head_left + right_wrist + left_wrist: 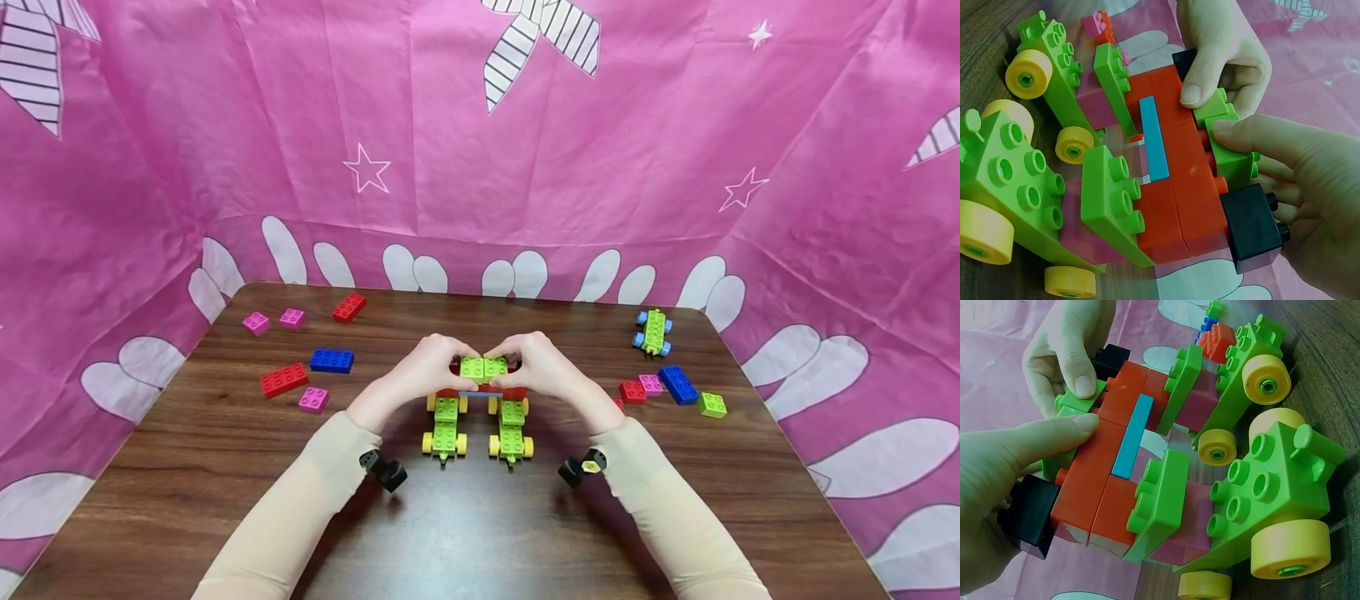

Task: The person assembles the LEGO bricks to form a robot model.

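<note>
Two green wheeled bases [445,429] [512,432] with yellow wheels stand side by side on the table. Pink bricks [1091,219] and upright-studded green bricks [1163,506] rise from them. Red bricks [1094,469] bridge the two, with a thin blue piece [1132,437] along their underside or face. My left hand [427,367] pinches a green brick [472,368] on top of the red bricks. Next to it my right hand [542,368] pinches a second green brick [496,368]. Black bricks [1252,222] [1030,509] sit at the outer ends, partly behind the fingers.
Pink bricks [257,323], red bricks [285,381] and a blue brick [332,360] lie on the left. To the right are a blue brick [678,385], a green brick [712,405] and small red [632,392] and pink ones. Far right stands a blue-wheeled green base [654,332].
</note>
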`<action>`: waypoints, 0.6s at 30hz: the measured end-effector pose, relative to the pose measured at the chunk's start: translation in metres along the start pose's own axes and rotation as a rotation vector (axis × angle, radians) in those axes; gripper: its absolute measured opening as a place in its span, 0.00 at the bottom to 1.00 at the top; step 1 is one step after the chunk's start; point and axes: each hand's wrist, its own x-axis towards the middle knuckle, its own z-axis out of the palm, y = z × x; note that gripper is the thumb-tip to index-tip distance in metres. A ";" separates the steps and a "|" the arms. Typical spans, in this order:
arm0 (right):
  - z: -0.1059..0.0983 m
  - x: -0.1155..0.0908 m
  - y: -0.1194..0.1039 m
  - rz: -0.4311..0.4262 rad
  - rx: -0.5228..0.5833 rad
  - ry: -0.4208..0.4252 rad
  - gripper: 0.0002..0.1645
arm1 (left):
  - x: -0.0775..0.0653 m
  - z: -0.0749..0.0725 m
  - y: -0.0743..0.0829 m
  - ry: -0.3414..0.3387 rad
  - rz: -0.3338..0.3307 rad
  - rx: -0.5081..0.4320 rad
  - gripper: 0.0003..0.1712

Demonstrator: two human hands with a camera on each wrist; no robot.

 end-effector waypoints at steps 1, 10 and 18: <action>0.000 0.000 0.000 0.000 0.003 0.001 0.20 | 0.000 0.000 0.000 -0.001 0.000 -0.001 0.21; 0.002 0.000 0.001 -0.001 0.008 0.017 0.19 | 0.001 0.002 -0.001 0.008 0.008 -0.005 0.21; 0.001 0.001 0.002 0.007 0.028 0.010 0.19 | 0.000 0.001 -0.002 0.014 0.018 0.006 0.21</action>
